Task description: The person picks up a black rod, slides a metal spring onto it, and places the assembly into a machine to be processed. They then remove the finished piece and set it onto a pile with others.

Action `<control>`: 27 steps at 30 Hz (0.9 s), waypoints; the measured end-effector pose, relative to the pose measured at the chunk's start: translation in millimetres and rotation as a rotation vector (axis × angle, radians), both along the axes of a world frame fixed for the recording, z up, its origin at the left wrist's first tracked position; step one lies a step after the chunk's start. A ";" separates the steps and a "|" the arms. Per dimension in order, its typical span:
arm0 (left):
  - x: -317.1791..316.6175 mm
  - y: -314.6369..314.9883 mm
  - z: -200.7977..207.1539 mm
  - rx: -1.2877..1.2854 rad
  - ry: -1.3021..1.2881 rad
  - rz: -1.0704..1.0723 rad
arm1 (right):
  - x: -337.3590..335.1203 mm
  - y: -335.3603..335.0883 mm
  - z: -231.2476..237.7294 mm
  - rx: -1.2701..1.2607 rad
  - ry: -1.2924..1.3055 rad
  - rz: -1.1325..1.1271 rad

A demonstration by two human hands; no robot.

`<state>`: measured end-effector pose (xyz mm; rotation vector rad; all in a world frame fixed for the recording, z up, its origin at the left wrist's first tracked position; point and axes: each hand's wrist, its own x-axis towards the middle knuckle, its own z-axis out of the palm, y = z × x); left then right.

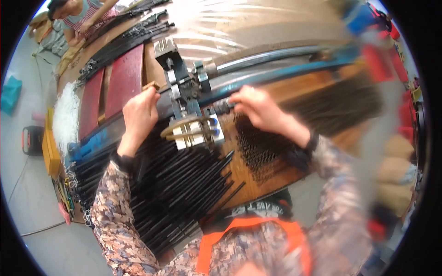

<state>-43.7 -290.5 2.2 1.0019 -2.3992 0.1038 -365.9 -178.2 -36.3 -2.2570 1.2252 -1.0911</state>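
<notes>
Across the wooden benchtop (253,189), a pneumatic clamping fixture (186,87), aligned 11-to-5 o'clock, is flanked by separated hands: left hand (138,115) at 8; right hand (260,110), nearer the ribbed fitting (223,106), at 3. Grips cannot be confirmed.

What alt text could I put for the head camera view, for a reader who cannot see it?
A bare-handed person's left grip and right grip flank a metal device; whether they hold anything is unclear. Nearer the wearer lie many thin black rods, with dark coiled pieces, partly blurred, to the right. Another person is at the upper left.
</notes>
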 end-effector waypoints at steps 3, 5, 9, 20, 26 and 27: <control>-1.5 -2.4 -6.3 -0.147 -0.049 -0.006 | -5.0 -13.7 2.7 0.089 0.076 -0.020; 3.8 -8.4 -6.6 -0.262 -0.116 -0.063 | -20.0 -0.9 10.7 0.518 0.423 -0.251; 54.3 -51.2 3.5 -0.398 -0.239 -0.030 | -46.9 34.7 -4.7 0.392 0.522 -0.161; 95.8 107.7 12.4 0.166 -0.325 0.207 | -16.3 36.3 -11.7 0.227 0.486 0.011; 96.5 110.0 0.8 0.191 -0.336 -0.037 | 11.3 35.3 3.5 -0.133 0.452 -0.010; 93.8 112.6 1.2 0.205 -0.334 -0.060 | 10.9 36.5 6.8 -0.129 0.458 -0.014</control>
